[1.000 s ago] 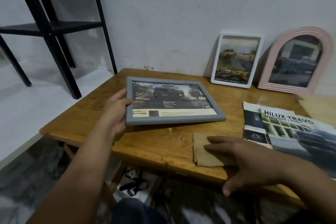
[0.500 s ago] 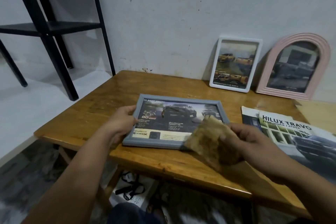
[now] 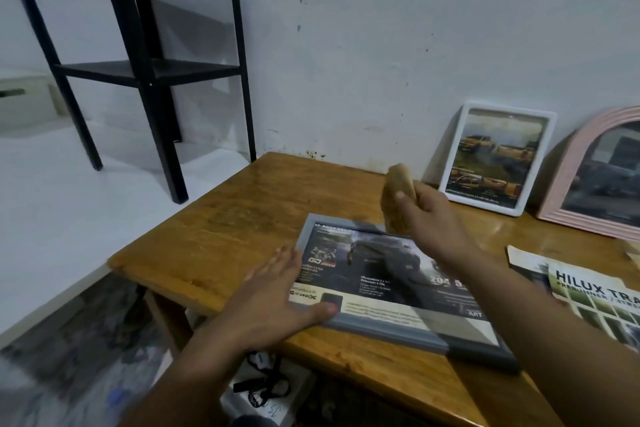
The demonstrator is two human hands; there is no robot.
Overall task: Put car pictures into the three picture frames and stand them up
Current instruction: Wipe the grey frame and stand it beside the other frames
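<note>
Grey picture frame (image 3: 398, 291) lies flat, face up, on the wooden tabletop (image 3: 242, 225), near its front edge, car advert sheet behind the glass.

Left hand (image 3: 273, 302) sits at the frame's 9 o'clock side: palm down, fingers (image 3: 277, 263) spread apart, thumb resting on the frame's front-left corner. It presses rather than grips.

Right hand (image 3: 429, 215) is raised above the frame's 12 o'clock edge, fingers clamped on a folded brown cloth (image 3: 398, 198). Cloth is off the glass, hanging just over the top rail.

At 1 o'clock from the grey frame: white picture frame (image 3: 498, 158), upright, leaning on the wall (image 3: 381, 28), yellow trucks picture inside. Just beside it at 2 o'clock: pink arched frame (image 3: 575, 166), also leaning on the wall, dark car picture inside, partly cut off by the view edge.

At 3 o'clock: Hilux brochure (image 3: 595, 302) flat on the tabletop, partly under the right forearm.

At 10 o'clock, off the tabletop: black shelf unit (image 3: 138, 69) standing on a white surface by the wall.
</note>
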